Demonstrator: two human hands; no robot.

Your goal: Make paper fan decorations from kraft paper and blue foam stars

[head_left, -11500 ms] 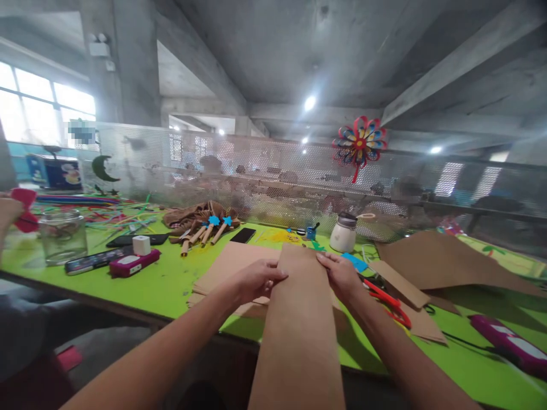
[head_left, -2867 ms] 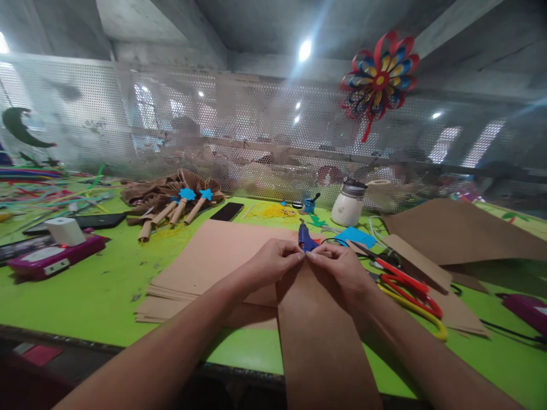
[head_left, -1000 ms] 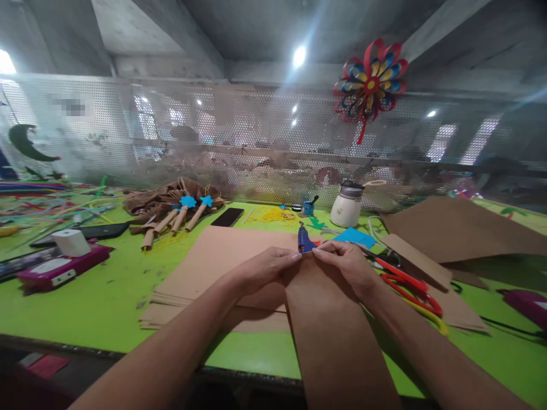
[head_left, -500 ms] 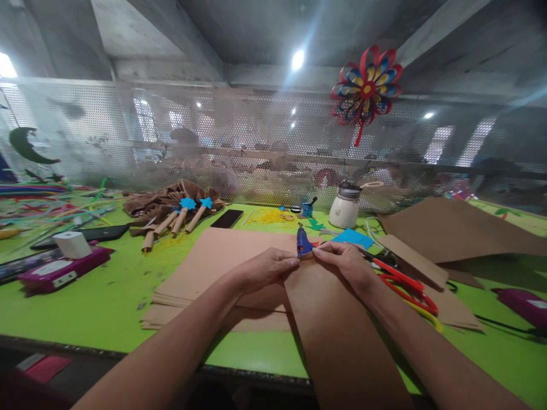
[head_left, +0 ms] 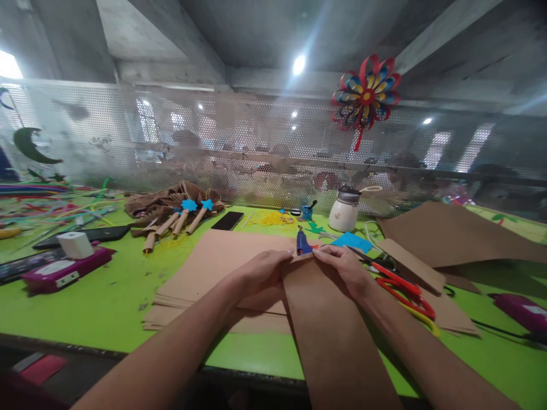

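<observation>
A long strip of brown kraft paper (head_left: 331, 319) hangs from my two hands over the table's front edge. My left hand (head_left: 267, 270) pinches its top left corner between thumb and fingers. At the top right corner, my right hand (head_left: 339, 262) grips the strip the same way. The top edge looks narrowly folded. Just beyond it is a blue glue gun (head_left: 302, 242) with an orange trigger. Under my left hand and forearm lies a stack of brown paper sheets (head_left: 231, 245).
Red-handled scissors (head_left: 404, 285) and a smaller paper piece (head_left: 414, 265) lie right. Behind are a white jug (head_left: 344, 210), a phone (head_left: 228, 221) and paper fans with blue shapes (head_left: 183, 210). A purple power strip (head_left: 68, 270) sits left. Large brown paper (head_left: 448, 233) lies far right.
My left hand's fingertips have shifted slightly left and up along the strip's top edge. My right hand keeps its pinch at the corner.
</observation>
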